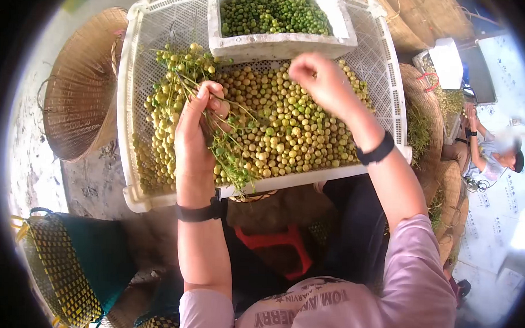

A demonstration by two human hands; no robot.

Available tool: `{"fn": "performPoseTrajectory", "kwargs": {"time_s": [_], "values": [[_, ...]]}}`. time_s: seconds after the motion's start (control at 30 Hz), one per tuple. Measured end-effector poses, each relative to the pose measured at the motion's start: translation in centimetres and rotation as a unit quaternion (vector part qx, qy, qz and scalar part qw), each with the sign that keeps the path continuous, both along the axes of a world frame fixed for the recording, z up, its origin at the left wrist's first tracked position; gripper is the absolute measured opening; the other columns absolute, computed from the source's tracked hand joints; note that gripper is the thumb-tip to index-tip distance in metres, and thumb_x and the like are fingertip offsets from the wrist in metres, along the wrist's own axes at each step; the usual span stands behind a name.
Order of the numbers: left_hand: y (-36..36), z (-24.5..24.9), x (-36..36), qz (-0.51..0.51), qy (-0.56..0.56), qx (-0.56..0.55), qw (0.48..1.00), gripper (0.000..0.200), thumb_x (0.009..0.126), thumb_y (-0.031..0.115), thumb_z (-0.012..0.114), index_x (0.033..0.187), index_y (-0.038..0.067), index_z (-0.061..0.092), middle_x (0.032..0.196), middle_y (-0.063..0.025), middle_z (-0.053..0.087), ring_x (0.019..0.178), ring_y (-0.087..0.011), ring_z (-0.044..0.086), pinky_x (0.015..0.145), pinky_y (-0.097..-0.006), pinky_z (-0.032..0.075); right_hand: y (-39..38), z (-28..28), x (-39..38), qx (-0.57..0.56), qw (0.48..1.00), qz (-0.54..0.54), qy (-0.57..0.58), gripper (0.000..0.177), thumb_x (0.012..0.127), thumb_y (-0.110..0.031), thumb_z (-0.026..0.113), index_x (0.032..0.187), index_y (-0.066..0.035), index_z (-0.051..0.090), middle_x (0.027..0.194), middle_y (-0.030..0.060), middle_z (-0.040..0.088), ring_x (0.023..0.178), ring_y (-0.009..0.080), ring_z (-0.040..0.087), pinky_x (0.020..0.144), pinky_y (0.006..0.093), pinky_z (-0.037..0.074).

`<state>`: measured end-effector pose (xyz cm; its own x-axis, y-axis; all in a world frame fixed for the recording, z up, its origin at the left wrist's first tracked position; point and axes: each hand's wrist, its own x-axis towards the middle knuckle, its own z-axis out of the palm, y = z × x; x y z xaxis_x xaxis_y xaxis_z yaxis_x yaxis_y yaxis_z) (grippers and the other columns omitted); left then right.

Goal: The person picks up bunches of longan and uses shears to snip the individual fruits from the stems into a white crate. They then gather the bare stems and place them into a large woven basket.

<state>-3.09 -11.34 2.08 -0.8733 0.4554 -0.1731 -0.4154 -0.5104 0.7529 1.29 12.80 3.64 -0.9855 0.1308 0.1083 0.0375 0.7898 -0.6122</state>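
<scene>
My left hand (201,118) is closed around a bunch of thin green stems (235,157), whose leafy ends hang below the fingers. A stem cluster with round yellow-green berries (191,63) sticks out above that hand. My right hand (323,79) is raised over the loose berries, just below the white foam box; its fingers are curled and smeared by motion, so anything in them cannot be made out. Many round yellow-green berries (292,133) fill the white plastic crate (129,90) beneath both hands. Smaller dark green berries (273,14) lie in the foam box (281,46) at the crate's far side.
A tall wicker basket (80,94) lies tilted at the left. A woven yellow-and-black bag (62,267) is at the lower left. Wicker baskets with green stems (420,129) stand at the right. Beyond them sits another person (488,151). A red stool (283,243) shows below the crate.
</scene>
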Motion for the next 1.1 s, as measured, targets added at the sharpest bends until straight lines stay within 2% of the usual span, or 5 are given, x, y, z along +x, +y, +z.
{"fn": "performPoseTrajectory", "kwargs": {"time_s": [0.53, 0.6, 0.73, 0.9, 1.1], "values": [[-1.0, -1.3, -0.7, 0.012, 0.032, 0.033, 0.999, 0.021, 0.095, 0.026, 0.050, 0.100, 0.009, 0.061, 0.084, 0.0027, 0.057, 0.072, -0.0043, 0.052, 0.054, -0.0194, 0.041, -1.4, -5.7, 7.5, 0.351, 0.936, 0.032, -0.018, 0.007, 0.083, -0.014, 0.058, 0.079, -0.009, 0.059, 0.081, 0.0048, 0.053, 0.082, 0.0218, 0.054, 0.078, 0.0376, 0.043], [-0.8, -1.7, -0.7, 0.005, 0.031, 0.038, 0.999, 0.022, 0.095, 0.026, 0.050, 0.102, 0.008, 0.062, 0.086, 0.0015, 0.058, 0.074, -0.0054, 0.054, 0.056, -0.0198, 0.041, -1.0, -5.1, 8.3, -0.038, 0.998, -0.045, -0.010, 0.010, 0.086, -0.013, 0.053, 0.079, -0.007, 0.056, 0.080, 0.0044, 0.057, 0.070, 0.0167, 0.054, 0.068, 0.0310, 0.045], [-0.4, -1.1, -0.4, 0.020, 0.024, 0.001, 1.000, 0.023, 0.095, 0.027, 0.049, 0.101, 0.010, 0.063, 0.085, 0.0022, 0.058, 0.074, -0.0058, 0.054, 0.057, -0.0203, 0.041, -1.2, -4.3, 10.5, -0.576, 0.795, -0.069, -0.176, 0.011, 0.082, -0.005, 0.049, 0.092, -0.005, 0.054, 0.082, 0.0017, 0.059, 0.064, 0.0059, 0.048, 0.059, 0.0201, 0.040], [-0.3, -0.9, -0.3, 0.025, 0.038, -0.041, 0.998, 0.024, 0.094, 0.030, 0.047, 0.100, 0.013, 0.064, 0.081, 0.0038, 0.057, 0.070, -0.0053, 0.055, 0.050, -0.0210, 0.037, -4.2, -5.3, 12.2, 0.053, 0.985, 0.100, -0.132, 0.004, 0.081, -0.013, 0.063, 0.086, -0.013, 0.064, 0.081, 0.0034, 0.057, 0.080, 0.0245, 0.060, 0.068, 0.0361, 0.049], [0.1, -1.0, -0.3, 0.030, 0.032, -0.011, 0.999, 0.019, 0.096, 0.026, 0.047, 0.100, 0.012, 0.059, 0.079, 0.0047, 0.052, 0.063, -0.0028, 0.048, 0.040, -0.0175, 0.034, -3.9, -6.1, 11.8, 0.179, 0.962, 0.191, -0.084, 0.005, 0.080, -0.014, 0.064, 0.084, -0.012, 0.062, 0.081, 0.0027, 0.055, 0.081, 0.0232, 0.060, 0.067, 0.0374, 0.050]]}}
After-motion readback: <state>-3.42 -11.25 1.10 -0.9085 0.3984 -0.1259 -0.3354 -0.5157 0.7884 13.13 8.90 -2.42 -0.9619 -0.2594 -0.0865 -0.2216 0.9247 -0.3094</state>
